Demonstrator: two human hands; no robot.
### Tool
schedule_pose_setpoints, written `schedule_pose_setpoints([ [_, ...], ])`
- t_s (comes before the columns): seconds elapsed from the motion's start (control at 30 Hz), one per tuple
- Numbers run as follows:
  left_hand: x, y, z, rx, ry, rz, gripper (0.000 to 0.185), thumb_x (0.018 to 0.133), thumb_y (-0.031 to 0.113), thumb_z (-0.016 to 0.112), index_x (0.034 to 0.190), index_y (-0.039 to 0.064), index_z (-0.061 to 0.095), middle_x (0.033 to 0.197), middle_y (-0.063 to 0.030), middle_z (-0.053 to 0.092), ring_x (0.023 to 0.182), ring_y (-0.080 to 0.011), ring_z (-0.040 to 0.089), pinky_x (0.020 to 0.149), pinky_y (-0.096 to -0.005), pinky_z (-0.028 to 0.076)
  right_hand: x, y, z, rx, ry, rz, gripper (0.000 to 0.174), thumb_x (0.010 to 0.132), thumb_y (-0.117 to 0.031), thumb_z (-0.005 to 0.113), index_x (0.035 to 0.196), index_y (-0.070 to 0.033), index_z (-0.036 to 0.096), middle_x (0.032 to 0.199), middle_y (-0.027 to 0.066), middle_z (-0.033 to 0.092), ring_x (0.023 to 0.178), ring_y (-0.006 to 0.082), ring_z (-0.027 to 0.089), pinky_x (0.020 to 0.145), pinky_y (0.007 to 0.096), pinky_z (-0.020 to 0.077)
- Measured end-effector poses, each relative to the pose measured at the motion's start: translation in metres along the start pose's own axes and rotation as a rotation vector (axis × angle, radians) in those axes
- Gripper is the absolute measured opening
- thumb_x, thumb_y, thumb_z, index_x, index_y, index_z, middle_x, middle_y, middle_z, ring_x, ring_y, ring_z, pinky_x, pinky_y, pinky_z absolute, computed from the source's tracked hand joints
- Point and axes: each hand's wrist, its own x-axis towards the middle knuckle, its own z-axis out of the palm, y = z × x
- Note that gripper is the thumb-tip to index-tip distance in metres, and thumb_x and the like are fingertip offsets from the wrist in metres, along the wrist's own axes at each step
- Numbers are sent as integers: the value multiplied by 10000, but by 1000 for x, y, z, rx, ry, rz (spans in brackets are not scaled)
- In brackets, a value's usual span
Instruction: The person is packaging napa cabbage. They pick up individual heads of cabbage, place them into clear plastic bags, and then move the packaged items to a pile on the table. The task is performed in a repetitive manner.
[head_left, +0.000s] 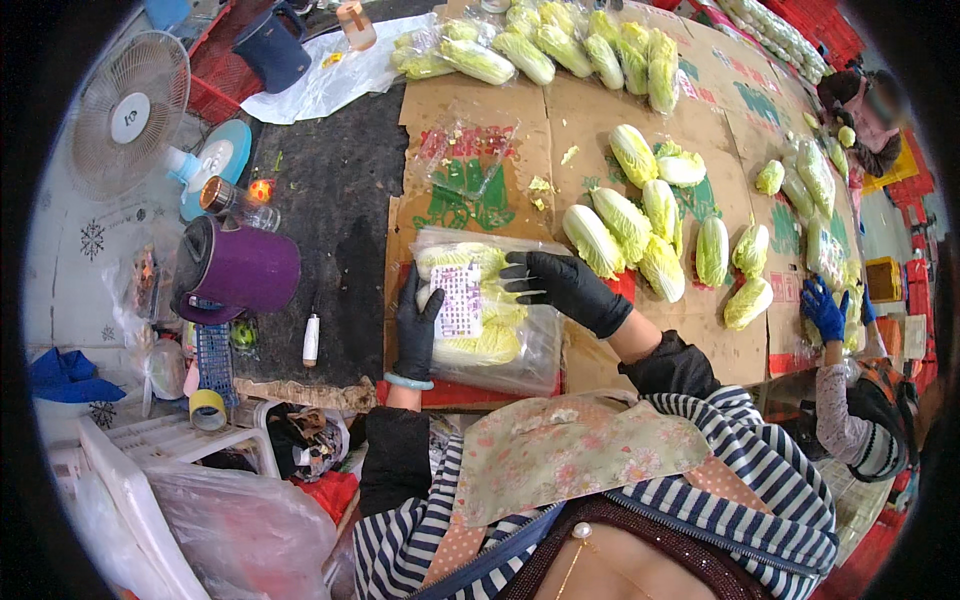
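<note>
A clear plastic bag holding several small napa cabbages lies flat on a stack of clear bags before me. Printed purple-and-white writing covers part of its front. My left hand, in a black glove, grips the bag's left side with the thumb on top. Over the right side of the bag is my right hand, also black-gloved, its fingers spread and pointing left at the cabbages. Whether its fingertips touch the plastic is unclear. Loose napa cabbages lie just beyond my right hand.
Bagged cabbages line the far side of the cardboard. An empty clear bag lies ahead. At left are a purple kettle, a white-handled knife and a fan. A co-worker's blue-gloved hand handles bags at right.
</note>
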Motion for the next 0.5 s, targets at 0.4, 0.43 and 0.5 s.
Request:
schedule_pose_setpoints([
  [0.4,2,-39,-21,105,-192,-66,429,923,73,483,1334,-4,391,1335,-167,440,1254,-243,396,1047,-321,299,-49,2,53,-299,173,-273,354,904,-55,510,1257,-58,526,882,61,661,690,83,592,613,214,480],
  [0.43,4,-40,-22,-132,-173,-219,431,919,73,488,1332,-6,392,1334,-172,440,1255,-249,396,1048,-323,299,-62,-9,59,-350,153,-284,354,906,-57,512,1259,-66,530,872,54,659,684,75,585,609,210,474],
  [0.5,4,-57,-21,175,-208,44,518,892,171,571,1339,-7,381,1333,-170,447,1257,-254,400,1042,-328,304,-87,-25,61,-606,136,-420,369,878,-6,470,1228,-83,558,787,65,647,638,115,582,600,246,479],
])
